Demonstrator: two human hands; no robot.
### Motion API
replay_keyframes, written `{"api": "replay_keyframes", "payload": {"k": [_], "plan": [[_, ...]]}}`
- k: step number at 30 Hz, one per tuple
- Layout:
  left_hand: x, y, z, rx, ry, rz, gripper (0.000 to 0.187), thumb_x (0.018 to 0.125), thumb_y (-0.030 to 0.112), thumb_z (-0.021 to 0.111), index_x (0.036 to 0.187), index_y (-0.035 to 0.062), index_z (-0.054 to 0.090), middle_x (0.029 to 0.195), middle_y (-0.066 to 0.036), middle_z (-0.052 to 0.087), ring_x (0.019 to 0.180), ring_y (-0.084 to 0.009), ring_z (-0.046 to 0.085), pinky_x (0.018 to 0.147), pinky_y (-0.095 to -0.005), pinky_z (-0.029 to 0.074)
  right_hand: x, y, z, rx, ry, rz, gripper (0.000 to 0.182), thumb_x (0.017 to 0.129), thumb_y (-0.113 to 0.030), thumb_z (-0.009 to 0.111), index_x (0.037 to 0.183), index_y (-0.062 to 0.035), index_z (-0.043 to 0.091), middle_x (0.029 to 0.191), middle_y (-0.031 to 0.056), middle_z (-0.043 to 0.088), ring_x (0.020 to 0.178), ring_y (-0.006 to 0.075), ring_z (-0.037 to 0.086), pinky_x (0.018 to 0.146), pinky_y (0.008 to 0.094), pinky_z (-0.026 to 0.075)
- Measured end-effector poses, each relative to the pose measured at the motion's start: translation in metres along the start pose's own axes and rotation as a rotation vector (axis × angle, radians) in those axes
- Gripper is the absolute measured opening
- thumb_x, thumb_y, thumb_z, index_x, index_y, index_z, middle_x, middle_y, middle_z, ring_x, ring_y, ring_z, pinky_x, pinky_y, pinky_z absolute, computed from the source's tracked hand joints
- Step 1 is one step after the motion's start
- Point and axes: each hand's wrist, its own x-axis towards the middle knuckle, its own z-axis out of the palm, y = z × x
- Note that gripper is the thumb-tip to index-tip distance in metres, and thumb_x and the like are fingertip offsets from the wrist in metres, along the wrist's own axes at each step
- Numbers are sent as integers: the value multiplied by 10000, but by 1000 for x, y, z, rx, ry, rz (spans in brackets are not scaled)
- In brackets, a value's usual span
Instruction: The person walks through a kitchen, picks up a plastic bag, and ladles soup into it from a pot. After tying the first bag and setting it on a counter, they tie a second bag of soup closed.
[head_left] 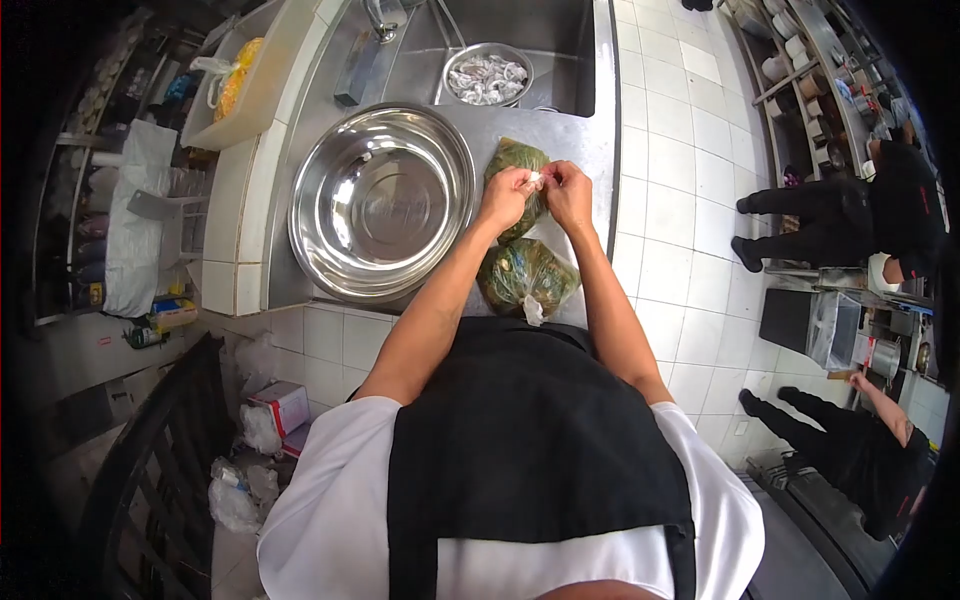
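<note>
My left hand [508, 195] and my right hand [569, 195] meet over a clear plastic bag [518, 158] filled with something green and leafy. Fingers of both hands are closed in a pinch on the bag's whitish, gathered top. Part of the bag is hidden beneath my hands. A second bag [527, 275] of similar green contents, its white end gathered, lies nearer my body on the steel counter [590, 140]. To the left of my forearms sits a large shiny steel basin [385, 205].
Beyond the counter, a sink [555, 45] holds a metal bowl [488, 75] of whitish-grey pieces. A pale plastic bin [240, 75] with a yellow-filled bag stands at left. Two people in black [825, 205] are across the tiled floor [670, 200], near shelves. A dark railing [165, 440] rises at lower left.
</note>
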Motion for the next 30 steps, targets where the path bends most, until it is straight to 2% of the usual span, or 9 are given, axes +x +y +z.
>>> {"api": "replay_keyframes", "payload": {"k": [2,4,8,11,16,18,22,24,30], "plan": [[3,-12,10,-157,-68,-156,118,963,66,614,982,-14,697,784,3,611,707,-109,534,681,-274,441,-2,1,-2,24,-38,34,121,822,-87,682,892,11,681,840,199,664,763,335,647,718,395,511],[1,-3,10,-314,-113,-291,157,996,80,568,995,6,707,829,23,653,740,-82,553,693,-258,448,-6,0,-6,-70,-78,67,151,856,-65,705,987,10,703,824,138,700,739,182,659,698,321,521],[1,9,12,-599,-83,-468,186,1008,118,541,1027,70,720,902,22,703,794,-57,569,669,-250,375,-39,-14,-1,189,10,131,231,842,-87,714,1046,21,700,897,141,719,818,223,686,762,333,536],[-3,49,-6,-635,-147,-635,195,1002,197,565,1023,73,714,923,18,715,814,-89,591,747,-276,392,-49,-30,5,326,185,301,292,848,-171,785,1054,18,699,859,104,714,790,151,662,737,293,530],[-4,26,8,-562,-122,-644,180,987,224,601,970,80,708,927,5,722,825,-106,619,738,-278,423,-44,-28,-1,265,224,352,185,855,-138,764,926,15,688,804,89,690,720,150,626,673,304,500],[-6,26,9,-571,-83,-598,158,958,231,656,955,82,707,922,-14,725,833,-110,648,726,-259,438,-42,-11,4,95,294,62,146,863,-117,748,913,9,694,801,92,691,716,142,618,680,297,497],[-2,29,8,-577,-78,-550,152,934,203,689,920,53,712,873,-33,726,777,-114,671,681,-253,470,-33,-2,2,229,234,51,112,882,-85,722,908,19,688,784,75,678,707,133,606,679,274,489],[-4,33,14,-438,28,-473,177,934,183,684,882,16,715,818,-49,723,710,-115,670,631,-255,499,-32,-5,-1,646,109,258,82,905,-43,688,898,39,680,764,51,652,689,134,594,671,255,481],[-11,23,19,-406,110,-388,177,957,158,651,887,1,690,813,-60,704,708,-124,667,647,-261,526,0,-44,-26,777,-118,380,112,970,-80,634,964,27,665,755,28,622,669,113,563,619,243,482]]}}
